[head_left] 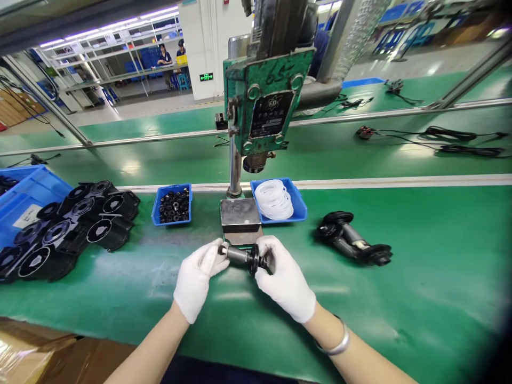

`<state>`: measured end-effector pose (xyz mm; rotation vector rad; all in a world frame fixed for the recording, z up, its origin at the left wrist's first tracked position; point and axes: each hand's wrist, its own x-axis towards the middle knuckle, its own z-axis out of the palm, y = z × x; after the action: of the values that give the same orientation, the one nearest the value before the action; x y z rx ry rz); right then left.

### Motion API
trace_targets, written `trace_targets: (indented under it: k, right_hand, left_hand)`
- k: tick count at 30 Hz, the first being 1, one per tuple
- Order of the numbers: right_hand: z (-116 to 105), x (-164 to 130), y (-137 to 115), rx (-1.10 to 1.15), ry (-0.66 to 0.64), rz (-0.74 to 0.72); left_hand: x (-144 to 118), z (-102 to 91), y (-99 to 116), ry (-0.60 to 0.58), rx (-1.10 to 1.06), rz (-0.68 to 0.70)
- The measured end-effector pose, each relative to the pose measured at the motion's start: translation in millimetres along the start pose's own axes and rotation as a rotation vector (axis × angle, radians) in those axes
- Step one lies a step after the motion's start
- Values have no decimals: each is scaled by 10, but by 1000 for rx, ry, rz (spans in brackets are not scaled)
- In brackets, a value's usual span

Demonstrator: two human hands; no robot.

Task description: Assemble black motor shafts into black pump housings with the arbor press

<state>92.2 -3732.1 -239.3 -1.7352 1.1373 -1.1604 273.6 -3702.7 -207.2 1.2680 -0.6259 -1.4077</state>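
Observation:
My left hand (198, 278), in a white glove, pinches the thin left end of a motor rotor (239, 255). The part has a grey cylinder for a body and a black disc-shaped piece near its other end. My right hand (285, 278), gloved too, has its fingers closed around that black end. The rotor lies nearly level above the green bench, just in front of the press base with its flat metal block (240, 213). My fingertips hide both ends in part. To the right, similar rotors (354, 239) lie together on the bench, somewhat blurred.
A green press head (270, 104) hangs over the block. Behind it stand a blue tray (300, 213) of white rings (274, 199) and a blue tray (155, 220) of small black parts (175, 205). Black housings (60, 232) and a blue bin (26, 200) occupy the left.

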Motion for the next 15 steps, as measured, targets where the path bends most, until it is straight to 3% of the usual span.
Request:
trace_targets:
  k: [5, 10, 15]
  right_hand:
    - [-48, -9, -74, -14, 0, -40]
    - [-93, -31, -135, -33, -20, -183]
    - [-79, -67, -167, -97, 10, -300]
  left_hand:
    - [38, -77, 34, -31, 134, 76]
    - [137, -204, -5, -130, 215, 167]
    - [117, -159, -102, -121, 283, 257]
